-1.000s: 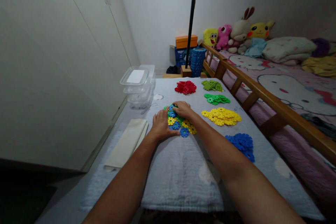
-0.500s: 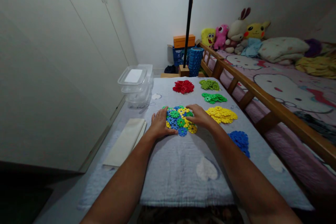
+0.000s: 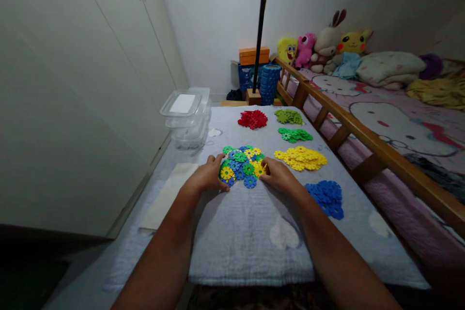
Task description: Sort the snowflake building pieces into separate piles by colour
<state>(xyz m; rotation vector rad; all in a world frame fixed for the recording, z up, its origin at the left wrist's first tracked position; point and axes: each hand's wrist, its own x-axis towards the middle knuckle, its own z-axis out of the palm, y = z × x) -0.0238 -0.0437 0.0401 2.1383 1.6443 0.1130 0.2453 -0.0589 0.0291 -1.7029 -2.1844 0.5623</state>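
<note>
A mixed pile of plastic snowflake discs (image 3: 240,157) in yellow, blue and green lies in the middle of the table. At its left edge rests my left hand (image 3: 208,177), thumb and fingers apart around the outer discs. My right hand (image 3: 279,174) is at the pile's right side, its fingertips pinched on a yellow snowflake disc (image 3: 264,169) that stands tilted. Sorted piles lie beyond and to the right: red discs (image 3: 253,119), olive-green discs (image 3: 288,116), green discs (image 3: 295,135), yellow discs (image 3: 303,158) and blue discs (image 3: 326,197).
Stacked clear plastic boxes (image 3: 185,123) stand at the table's back left. A folded cream cloth (image 3: 169,196) lies beside my left forearm. The wooden bed rail (image 3: 337,121) runs along the right side, and a black pole (image 3: 260,34) rises behind the table.
My left hand has drawn left off the pile's top, uncovering yellow and blue discs. The right hand's fingers have closed at the pile's right edge on a yellow disc.
</note>
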